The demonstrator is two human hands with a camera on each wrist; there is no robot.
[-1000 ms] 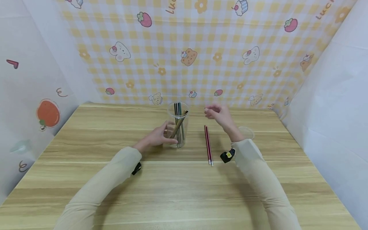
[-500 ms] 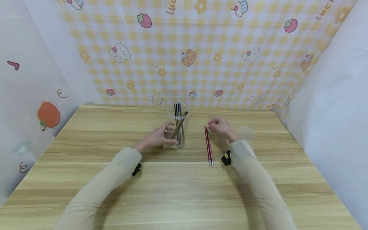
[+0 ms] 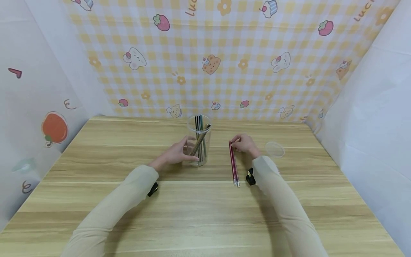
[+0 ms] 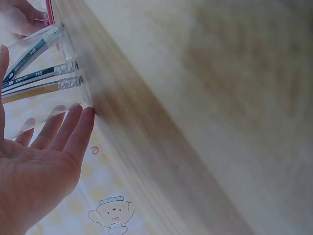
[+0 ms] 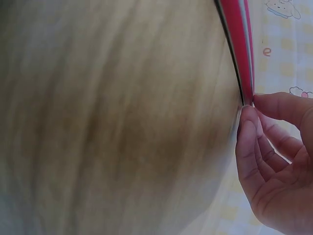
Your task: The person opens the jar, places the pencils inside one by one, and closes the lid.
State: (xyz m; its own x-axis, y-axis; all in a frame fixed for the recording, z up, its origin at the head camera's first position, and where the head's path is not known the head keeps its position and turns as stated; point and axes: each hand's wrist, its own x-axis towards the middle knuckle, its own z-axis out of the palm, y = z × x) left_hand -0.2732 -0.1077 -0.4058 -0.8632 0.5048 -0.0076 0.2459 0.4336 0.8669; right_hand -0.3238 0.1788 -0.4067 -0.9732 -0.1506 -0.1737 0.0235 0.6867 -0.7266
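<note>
With our right hand (image 3: 244,143) we are pinching the end of at least one of two red pencils (image 3: 234,163), which are lying on the table (image 3: 199,221) right of the clear cup (image 3: 207,143). Our left hand (image 3: 176,152) is curving round that cup. Inside, several dark and gold pencils (image 3: 201,137) are already leaning; only the red pair is lying outside.

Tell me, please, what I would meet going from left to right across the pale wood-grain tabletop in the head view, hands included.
The bare left hand → the tall, clear, cylindrical cup it touches, with slim pencils standing inside → two slim red pencils → the bare right hand, fingertips at their far ends → the flat, round, transparent disc.
</note>
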